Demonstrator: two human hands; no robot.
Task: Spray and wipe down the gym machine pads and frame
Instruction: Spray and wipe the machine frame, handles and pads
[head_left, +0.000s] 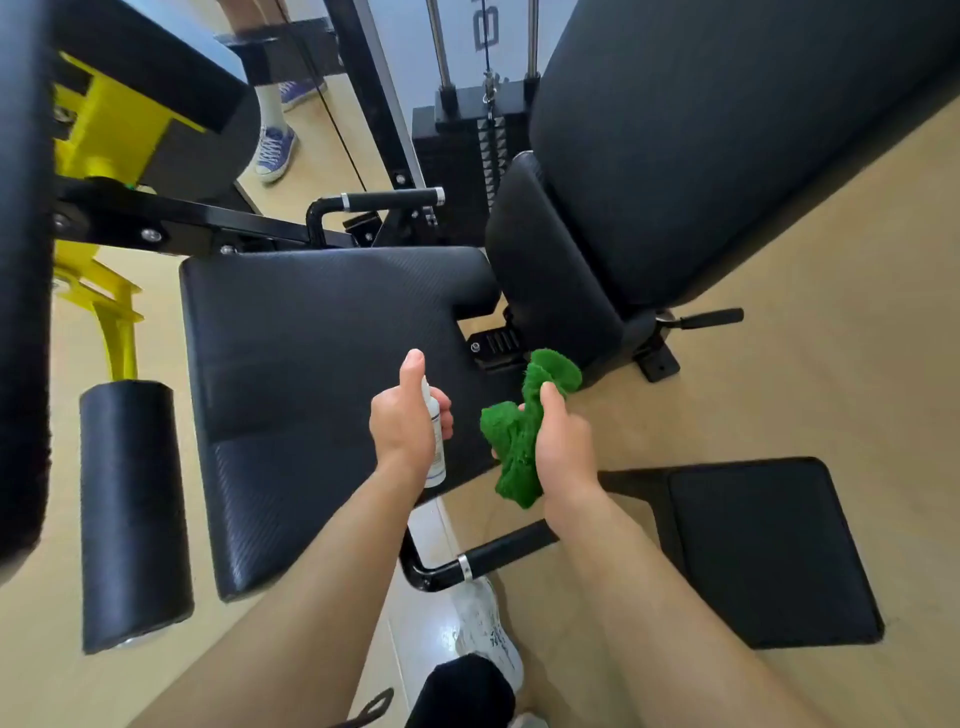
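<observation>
A black padded seat (311, 374) of the gym machine fills the middle of the view, with a tall black back pad (701, 145) rising at the right. My left hand (402, 423) grips a small white spray bottle (435, 441), thumb raised on its top, over the seat's right edge. My right hand (563, 449) holds a crumpled green cloth (519, 436) just right of the seat, above the floor. A black roller pad (132, 514) lies at the lower left. The black frame arm (208, 226) runs along the seat's far side.
Two black handles (389, 200) (498, 553) flank the seat. A weight stack (467, 156) stands behind. Yellow frame parts (111, 130) sit at the left, a black floor mat (763, 551) at the right. A person's blue shoe (275, 150) shows at the back, apparently in a mirror. My white shoe (488, 629) is below.
</observation>
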